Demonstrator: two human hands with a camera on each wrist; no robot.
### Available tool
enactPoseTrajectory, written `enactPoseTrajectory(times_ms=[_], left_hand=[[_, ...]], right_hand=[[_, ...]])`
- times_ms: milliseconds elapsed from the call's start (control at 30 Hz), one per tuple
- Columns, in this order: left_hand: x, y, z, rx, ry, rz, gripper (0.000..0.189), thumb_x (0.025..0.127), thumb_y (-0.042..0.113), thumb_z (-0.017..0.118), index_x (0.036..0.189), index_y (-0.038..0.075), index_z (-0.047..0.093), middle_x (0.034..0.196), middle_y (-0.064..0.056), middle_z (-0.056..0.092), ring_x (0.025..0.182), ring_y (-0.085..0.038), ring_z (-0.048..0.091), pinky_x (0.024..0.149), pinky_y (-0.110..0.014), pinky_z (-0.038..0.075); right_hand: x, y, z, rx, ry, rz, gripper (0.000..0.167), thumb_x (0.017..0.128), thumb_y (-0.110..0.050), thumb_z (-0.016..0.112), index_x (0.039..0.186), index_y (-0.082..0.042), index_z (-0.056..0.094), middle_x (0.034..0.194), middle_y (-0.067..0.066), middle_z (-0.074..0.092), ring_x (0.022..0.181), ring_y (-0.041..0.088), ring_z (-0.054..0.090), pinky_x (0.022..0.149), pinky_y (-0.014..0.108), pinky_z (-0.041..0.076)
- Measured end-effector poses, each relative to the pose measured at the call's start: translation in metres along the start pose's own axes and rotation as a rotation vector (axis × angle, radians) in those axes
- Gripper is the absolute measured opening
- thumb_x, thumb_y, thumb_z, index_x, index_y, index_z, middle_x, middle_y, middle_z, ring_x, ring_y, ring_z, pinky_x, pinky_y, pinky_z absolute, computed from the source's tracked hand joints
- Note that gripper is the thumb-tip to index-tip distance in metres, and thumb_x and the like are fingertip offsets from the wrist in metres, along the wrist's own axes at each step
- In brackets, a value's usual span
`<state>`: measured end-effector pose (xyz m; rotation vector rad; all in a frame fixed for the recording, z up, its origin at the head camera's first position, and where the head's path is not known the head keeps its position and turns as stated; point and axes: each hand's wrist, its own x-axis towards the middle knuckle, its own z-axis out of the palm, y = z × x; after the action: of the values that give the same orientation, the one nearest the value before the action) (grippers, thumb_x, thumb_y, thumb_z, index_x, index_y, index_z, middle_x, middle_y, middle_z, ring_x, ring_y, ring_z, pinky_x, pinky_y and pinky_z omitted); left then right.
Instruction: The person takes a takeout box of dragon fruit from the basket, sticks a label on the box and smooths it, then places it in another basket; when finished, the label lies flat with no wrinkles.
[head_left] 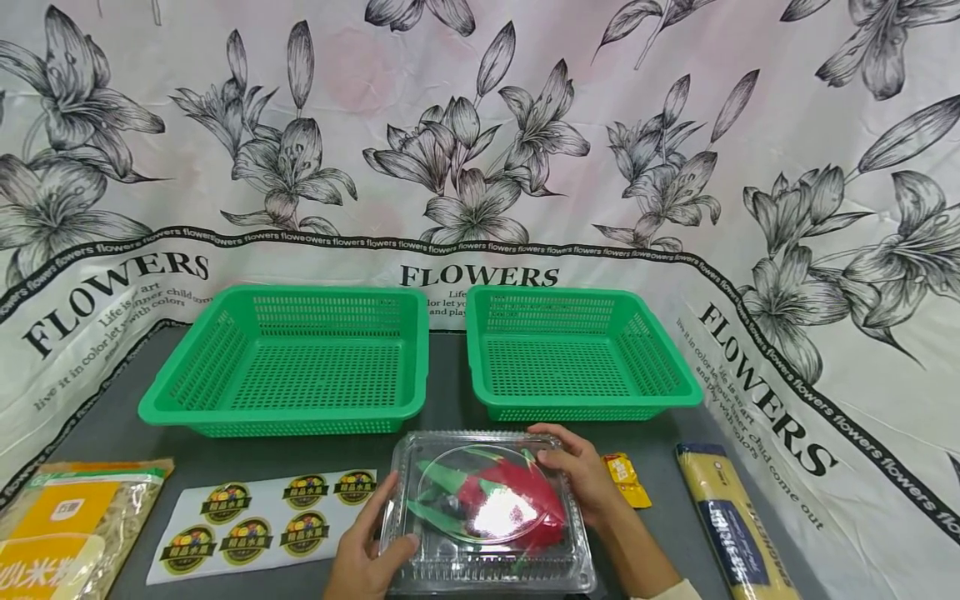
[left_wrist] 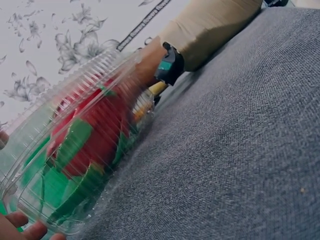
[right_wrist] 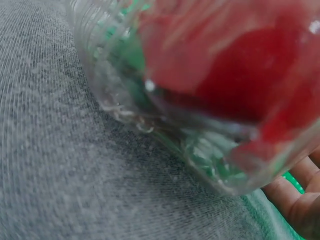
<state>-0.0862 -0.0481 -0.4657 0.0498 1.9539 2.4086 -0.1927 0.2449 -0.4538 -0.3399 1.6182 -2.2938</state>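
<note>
A clear plastic clamshell box (head_left: 491,571), its lid down, is between both hands at the near edge of the grey table. Inside lies a red dragon fruit (head_left: 528,492) with green scales. My left hand (head_left: 369,546) grips the box's left side, thumb on the lid edge; in the left wrist view its fingertips (left_wrist: 35,230) curl at the lower edge. My right hand (head_left: 579,471) holds the far right corner, thumb on top. The right wrist view shows its fingers (right_wrist: 295,192) beside the box's lower corner, partly hidden. The box looks tilted in both wrist views.
Two green plastic baskets, left (head_left: 285,417) and right (head_left: 592,402), stand behind the box. A sheet of round stickers (head_left: 258,554) lies to the left, beside a grain bag (head_left: 82,525). On the right are a small yellow packet (head_left: 625,481) and a noodle pack (head_left: 731,517).
</note>
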Motion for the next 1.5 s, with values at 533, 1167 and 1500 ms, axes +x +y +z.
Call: enactPoseTrajectory(times_ms=[533, 1167, 1500], left_hand=[[0.002, 0.0, 0.003, 0.013, 0.008, -0.028, 0.076, 0.087, 0.006, 0.066, 0.152, 0.002, 0.027, 0.147, -0.032, 0.026, 0.117, -0.039, 0.05, 0.079, -0.036, 0.054], [0.003, -0.005, 0.003, -0.003, 0.002, -0.037, 0.075, 0.089, 0.009, 0.066, 0.152, 0.001, 0.025, 0.145, -0.034, 0.029, 0.117, -0.039, 0.05, 0.08, -0.039, 0.054], [0.005, -0.003, 0.003, 0.029, 0.04, -0.117, 0.079, 0.087, 0.016, 0.068, 0.153, 0.004, 0.025, 0.147, -0.031, 0.03, 0.119, -0.041, 0.049, 0.082, -0.042, 0.053]], right_hand=[[0.003, -0.009, -0.006, -0.051, -0.007, 0.065, 0.025, 0.094, -0.004, 0.058, 0.117, -0.006, 0.067, 0.1, 0.011, 0.067, 0.078, 0.02, 0.068, 0.068, 0.036, 0.057], [0.009, -0.002, -0.017, -0.054, -0.112, 0.058, 0.03, 0.094, -0.004, 0.056, 0.119, -0.014, 0.069, 0.107, 0.012, 0.066, 0.084, 0.021, 0.067, 0.069, 0.039, 0.056], [0.016, -0.005, -0.013, -0.089, -0.131, 0.092, 0.034, 0.095, -0.008, 0.057, 0.129, -0.001, 0.061, 0.114, 0.015, 0.065, 0.093, 0.028, 0.066, 0.076, 0.048, 0.054]])
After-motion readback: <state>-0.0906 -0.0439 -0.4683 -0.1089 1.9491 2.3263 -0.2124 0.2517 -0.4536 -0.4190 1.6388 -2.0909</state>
